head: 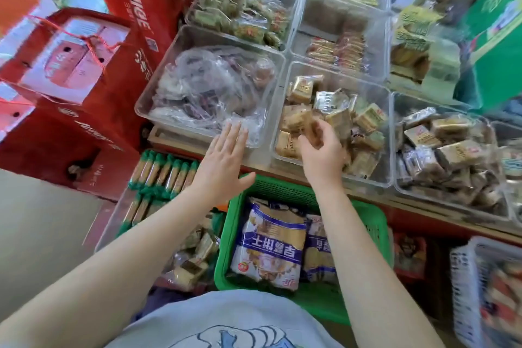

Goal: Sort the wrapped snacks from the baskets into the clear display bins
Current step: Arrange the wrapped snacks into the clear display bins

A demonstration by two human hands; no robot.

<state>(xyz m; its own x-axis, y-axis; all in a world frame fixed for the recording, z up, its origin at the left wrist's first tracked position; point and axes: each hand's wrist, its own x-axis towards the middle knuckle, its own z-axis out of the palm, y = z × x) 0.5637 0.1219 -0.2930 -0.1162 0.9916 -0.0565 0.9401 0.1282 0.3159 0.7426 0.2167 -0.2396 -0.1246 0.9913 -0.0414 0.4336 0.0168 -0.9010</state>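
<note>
Head cam, left hand (224, 159) flat and spread at clear bin (158, 85) edge, right hand (322, 154) pinching a wrapped snack (306, 121) over packed neighbour bin (387, 133), green basket (372, 223) just below

Two bare forearms run from the lower corners of the frame up to the centre, no sleeves showing on either. No watch, bracelet or rings visible on the left hand (224, 157) or right hand (322, 154); no gloves. Nails look short and plain, though detail is soft. At bottom centre, a light grey-blue shirt (226, 319) with smooth fabric fills the lower edge. It carries a printed graphic (226, 337) in darker blue outline with white areas, cut off by the frame edge, design not readable.
</note>
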